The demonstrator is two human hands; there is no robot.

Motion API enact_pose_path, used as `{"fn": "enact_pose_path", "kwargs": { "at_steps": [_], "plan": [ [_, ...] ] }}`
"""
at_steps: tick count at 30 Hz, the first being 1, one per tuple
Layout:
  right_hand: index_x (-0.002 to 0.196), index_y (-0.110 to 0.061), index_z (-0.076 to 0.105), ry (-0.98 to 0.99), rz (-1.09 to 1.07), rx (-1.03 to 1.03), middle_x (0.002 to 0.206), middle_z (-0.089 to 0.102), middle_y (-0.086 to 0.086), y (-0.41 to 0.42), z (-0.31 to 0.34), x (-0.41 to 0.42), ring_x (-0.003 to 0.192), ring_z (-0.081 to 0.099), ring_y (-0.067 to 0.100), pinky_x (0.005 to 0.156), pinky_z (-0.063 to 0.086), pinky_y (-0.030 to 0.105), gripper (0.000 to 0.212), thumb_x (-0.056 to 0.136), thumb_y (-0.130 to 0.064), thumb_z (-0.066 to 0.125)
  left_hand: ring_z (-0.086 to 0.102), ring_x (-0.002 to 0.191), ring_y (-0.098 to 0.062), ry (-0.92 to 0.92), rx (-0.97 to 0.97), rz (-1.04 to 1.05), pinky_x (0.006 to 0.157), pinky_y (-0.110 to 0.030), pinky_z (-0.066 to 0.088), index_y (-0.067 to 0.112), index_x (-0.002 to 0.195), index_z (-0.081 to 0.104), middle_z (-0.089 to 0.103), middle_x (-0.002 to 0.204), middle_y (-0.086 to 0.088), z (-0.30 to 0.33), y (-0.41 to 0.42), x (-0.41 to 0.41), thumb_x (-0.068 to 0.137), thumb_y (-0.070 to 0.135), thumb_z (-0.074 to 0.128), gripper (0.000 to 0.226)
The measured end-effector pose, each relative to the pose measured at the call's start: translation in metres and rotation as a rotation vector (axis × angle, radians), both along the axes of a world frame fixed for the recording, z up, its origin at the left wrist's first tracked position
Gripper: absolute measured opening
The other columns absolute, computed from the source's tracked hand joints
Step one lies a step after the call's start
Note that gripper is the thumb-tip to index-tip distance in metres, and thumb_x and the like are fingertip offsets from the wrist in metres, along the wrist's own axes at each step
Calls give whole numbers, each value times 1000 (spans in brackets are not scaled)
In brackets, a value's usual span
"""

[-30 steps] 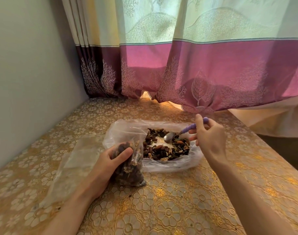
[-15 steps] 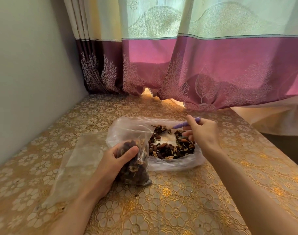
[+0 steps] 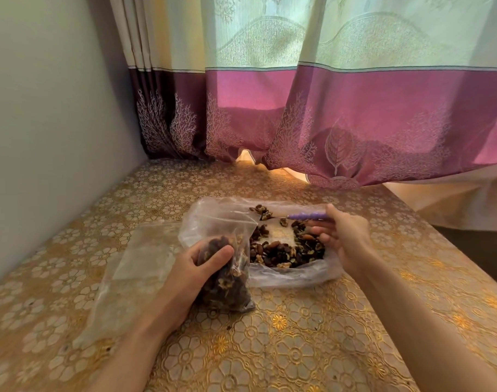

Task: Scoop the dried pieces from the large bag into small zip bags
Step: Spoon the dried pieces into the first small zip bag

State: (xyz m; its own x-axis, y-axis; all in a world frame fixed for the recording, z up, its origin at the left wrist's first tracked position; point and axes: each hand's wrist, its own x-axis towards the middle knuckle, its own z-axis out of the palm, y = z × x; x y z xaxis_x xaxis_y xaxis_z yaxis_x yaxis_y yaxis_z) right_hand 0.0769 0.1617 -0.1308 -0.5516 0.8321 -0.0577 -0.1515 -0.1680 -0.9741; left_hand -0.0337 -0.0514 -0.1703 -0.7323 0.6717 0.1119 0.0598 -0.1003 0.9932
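My left hand (image 3: 190, 274) has its grip wrapped round a small zip bag (image 3: 227, 267), thumb across the front and fingers behind, holding it upright with its base on the worktop (image 3: 284, 349); the bag is well filled with dark dried pieces and its clear top stands open above my thumb. My right hand (image 3: 344, 239) pinches the purple handle of a spoon (image 3: 306, 215) between thumb and fingers, the other fingers loosely curled below it. The spoon lies nearly level, its bowl end pointing left towards the mouth of the small bag with a few pieces on it, though the bowl itself is hard to make out. Under the spoon, just behind and to the right of the small bag and touching it, the large bag (image 3: 292, 275) lies open on the worktop, its plastic rolled down round a ring of dried pieces (image 3: 281, 253) with a pale bare patch in the middle. To the left of my left wrist a flat clear plastic bag (image 3: 134, 267) lies on the gold floral cloth of the worktop. A grey wall (image 3: 52, 123) runs along the left, and a curtain (image 3: 326, 108), pale green above and pink-purple below, hangs down at the far edge.
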Motion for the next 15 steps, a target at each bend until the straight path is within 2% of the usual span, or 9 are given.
{"fn": "enact_pose_path", "kwargs": {
  "at_steps": [5, 9, 13, 15],
  "plan": [
    [73, 1, 63, 75, 27, 35, 59, 69, 8, -3, 16, 10, 45, 57, 10, 39, 42, 15, 37, 99, -18, 44, 69, 89, -21, -21, 8, -13, 73, -29, 52, 25, 91, 72, 73, 92, -5, 1, 0, 0, 59, 47, 74, 39],
    [75, 1, 63, 175, 97, 95, 67, 72, 12, -7, 36, 18, 45, 55, 10, 38, 39, 15, 38, 100, -18, 42, 69, 89, -20, -19, 5, -15, 77, -32, 52, 22, 96, 70, 73, 94, -5, 1, -1, 0, 44, 60, 80, 65],
    [73, 0, 65, 219, 186, 156, 67, 72, 11, -16, 50, 24, 47, 55, 9, 39, 39, 15, 40, 99, -20, 42, 68, 92, -21, -33, 6, -12, 76, -30, 52, 20, 99, 68, 73, 93, -3, 2, -1, 1, 62, 45, 79, 46],
    [73, 0, 66, 216, 225, 186, 68, 71, 12, -21, 54, 26, 49, 57, 10, 40, 40, 15, 40, 99, -20, 44, 69, 89, -19, -38, 7, -7, 70, -25, 53, 20, 96, 69, 74, 91, -3, 2, -1, 1, 57, 47, 75, 48]
  ]
}}
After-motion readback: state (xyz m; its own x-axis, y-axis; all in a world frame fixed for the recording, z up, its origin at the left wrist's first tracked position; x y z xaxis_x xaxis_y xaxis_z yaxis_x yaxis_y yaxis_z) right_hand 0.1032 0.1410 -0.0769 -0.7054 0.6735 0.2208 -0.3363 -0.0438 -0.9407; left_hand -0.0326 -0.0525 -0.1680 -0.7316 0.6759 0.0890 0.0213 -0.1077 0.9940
